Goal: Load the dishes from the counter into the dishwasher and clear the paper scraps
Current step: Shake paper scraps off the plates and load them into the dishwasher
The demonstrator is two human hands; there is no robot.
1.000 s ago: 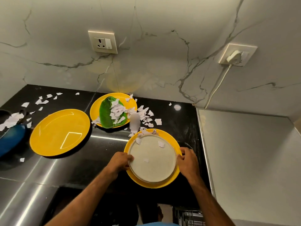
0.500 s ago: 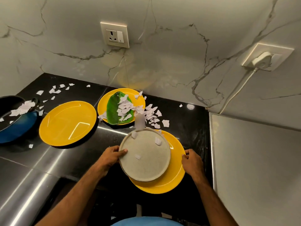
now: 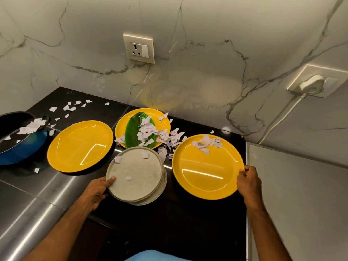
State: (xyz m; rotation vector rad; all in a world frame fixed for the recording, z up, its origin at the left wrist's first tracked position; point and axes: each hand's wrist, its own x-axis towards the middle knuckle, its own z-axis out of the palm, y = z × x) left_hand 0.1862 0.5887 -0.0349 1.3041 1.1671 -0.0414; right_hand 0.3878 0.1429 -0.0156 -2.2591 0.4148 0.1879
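Observation:
My left hand [image 3: 98,189] grips the left rim of a stack of pale grey plates [image 3: 136,174], thumb on top, with a few paper scraps on it. My right hand [image 3: 248,182] holds the right rim of a yellow plate [image 3: 205,170] that carries scraps at its far edge. A bare yellow plate [image 3: 79,146] lies to the left. Behind, another yellow plate [image 3: 162,121] holds a green leaf [image 3: 131,130] and a heap of paper scraps [image 3: 148,130]. More scraps [image 3: 174,138] litter the black counter [image 3: 188,213].
A blue pan [image 3: 17,146] with scraps inside sits at the far left. Loose scraps [image 3: 70,108] lie at the back left. A wall socket [image 3: 139,48] is behind; a plugged-in cord [image 3: 276,121] hangs on the right wall. A pale surface [image 3: 301,204] adjoins the counter's right edge.
My left hand has slid the grey plate stack leftward off the yellow plate onto the counter. My right hand stays at the yellow plate's right rim.

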